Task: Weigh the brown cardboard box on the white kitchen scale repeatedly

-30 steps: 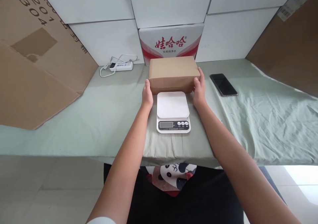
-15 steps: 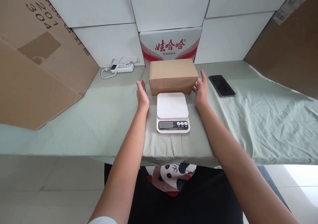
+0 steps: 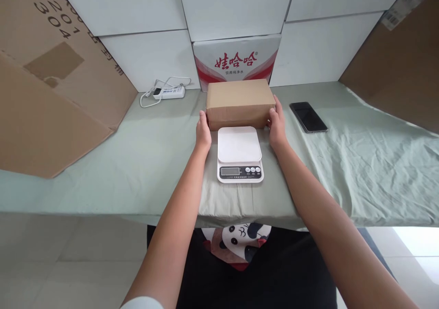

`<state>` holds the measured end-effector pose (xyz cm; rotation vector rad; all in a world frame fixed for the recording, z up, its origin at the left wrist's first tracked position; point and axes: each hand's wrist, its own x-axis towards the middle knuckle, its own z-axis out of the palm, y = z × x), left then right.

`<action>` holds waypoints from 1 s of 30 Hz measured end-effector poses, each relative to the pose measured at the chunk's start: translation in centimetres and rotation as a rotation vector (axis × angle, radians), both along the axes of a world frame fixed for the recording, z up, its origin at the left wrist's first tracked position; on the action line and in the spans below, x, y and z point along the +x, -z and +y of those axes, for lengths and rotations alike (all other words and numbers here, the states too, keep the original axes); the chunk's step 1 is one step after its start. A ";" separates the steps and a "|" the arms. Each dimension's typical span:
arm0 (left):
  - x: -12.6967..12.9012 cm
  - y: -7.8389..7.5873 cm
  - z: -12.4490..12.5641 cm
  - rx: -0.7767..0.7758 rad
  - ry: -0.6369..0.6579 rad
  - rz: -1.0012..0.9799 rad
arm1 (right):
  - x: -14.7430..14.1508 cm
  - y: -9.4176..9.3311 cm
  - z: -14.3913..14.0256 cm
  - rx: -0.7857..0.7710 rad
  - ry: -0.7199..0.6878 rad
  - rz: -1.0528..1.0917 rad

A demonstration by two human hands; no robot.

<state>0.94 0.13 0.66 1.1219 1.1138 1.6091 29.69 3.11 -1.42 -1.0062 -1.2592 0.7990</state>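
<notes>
Both hands, left hand [image 3: 203, 133] and right hand [image 3: 277, 125], press flat against the cardboard box [image 3: 240, 102] ends, fingers together; weak squeeze could drop it onto the scale [image 3: 239, 153] just nearside.

The scene is evenly and fairly brightly lit by soft, diffuse light with no hard shadows. A blown-out patch of floor [image 3: 416, 245] at 4 o'clock suggests daylight entering from that side. The white wall panels [image 3: 236, 7] at 12 o'clock are bright but keep their seams. Soft, shallow shadows sit under the cardboard box [image 3: 240, 99] and along the near edge of the kitchen scale [image 3: 239, 153]. The smartphone [image 3: 308, 116] at 2 o'clock shows a dull sheen on its dark screen, no harsh glare. Focus is sharp at the centre; the scale's buttons read clearly. Wide-angle distortion bends the table edge [image 3: 85, 214] and stretches the forearms toward 6 o'clock.
</notes>
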 end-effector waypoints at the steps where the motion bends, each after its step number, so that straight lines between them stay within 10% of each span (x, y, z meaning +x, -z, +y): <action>1: 0.1 0.0 -0.1 -0.015 -0.017 -0.006 | 0.0 0.1 0.1 0.003 -0.003 -0.019; 17: 0.6 -2.0 -2.2 0.155 -0.046 0.050 | -1.7 -2.8 -2.1 0.119 0.034 -0.028; 23: 0.6 -3.3 -6.0 0.245 -0.048 0.093 | -1.7 -5.7 -6.7 0.225 0.101 -0.176; 30: 0.8 -2.7 -12.0 0.240 -0.041 0.090 | -1.5 -5.0 -12.2 0.258 0.131 -0.169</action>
